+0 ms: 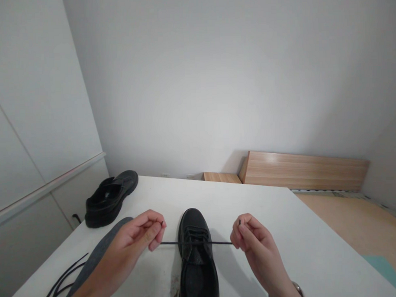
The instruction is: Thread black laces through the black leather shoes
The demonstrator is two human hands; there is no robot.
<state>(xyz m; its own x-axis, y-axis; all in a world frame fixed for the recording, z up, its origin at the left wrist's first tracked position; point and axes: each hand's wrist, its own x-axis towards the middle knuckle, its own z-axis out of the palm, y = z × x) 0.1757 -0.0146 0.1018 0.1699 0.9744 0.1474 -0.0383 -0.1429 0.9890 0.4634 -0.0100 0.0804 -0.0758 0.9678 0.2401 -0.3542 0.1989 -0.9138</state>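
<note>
A black lace-up shoe [197, 257] stands on the white table [305, 248], toe pointing away from me. Its black lace [220, 242] runs straight out to both sides across the eyelets. My left hand [141, 237] is closed in a pinch on the lace's left end, just left of the shoe. My right hand [251, 239] is closed in a pinch on the right end, whose tip sticks up above the fingers. Both ends are pulled taut and level.
A second black shoe [110, 197] lies at the table's far left corner. A grey insole [97, 251] lies under my left forearm, and a loose black lace [61, 281] lies at the near left. Wooden boards [302, 171] lean against the far wall.
</note>
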